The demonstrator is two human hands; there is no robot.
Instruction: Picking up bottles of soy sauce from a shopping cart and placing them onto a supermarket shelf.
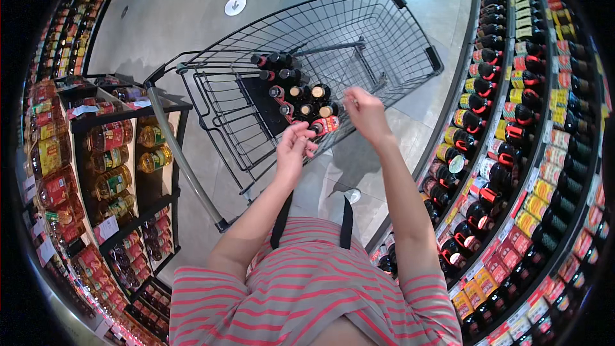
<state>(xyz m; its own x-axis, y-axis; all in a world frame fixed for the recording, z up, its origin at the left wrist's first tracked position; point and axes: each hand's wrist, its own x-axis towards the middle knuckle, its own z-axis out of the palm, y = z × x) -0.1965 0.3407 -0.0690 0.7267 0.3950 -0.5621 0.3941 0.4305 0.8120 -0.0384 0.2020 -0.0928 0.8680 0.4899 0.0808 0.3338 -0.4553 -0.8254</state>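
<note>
A black wire shopping cart (pixel 307 19) stands in front of me. Dark bottles (pixel 290 74), several with pale or dark caps, stand grouped inside it. Near the group's front, a bottle with a red-and-yellow label (pixel 329 125) leans with its neck towards my left hand (pixel 291 150). The fingers of that hand are loosely bent and apart, close to the neck; contact is unclear. Over the cart's right side, my right hand (pixel 366 114) has its fingers curled together. Whether anything small is between them is hidden.
Tiered shelves of dark bottles (pixel 480 163) curve along the right. On the left, a display rack (pixel 132 114) holds bottles of oil (pixel 154 157). The cart's handle (pixel 180 163) lies between that rack and me. Grey floor tiles (pixel 192 24) surround the cart.
</note>
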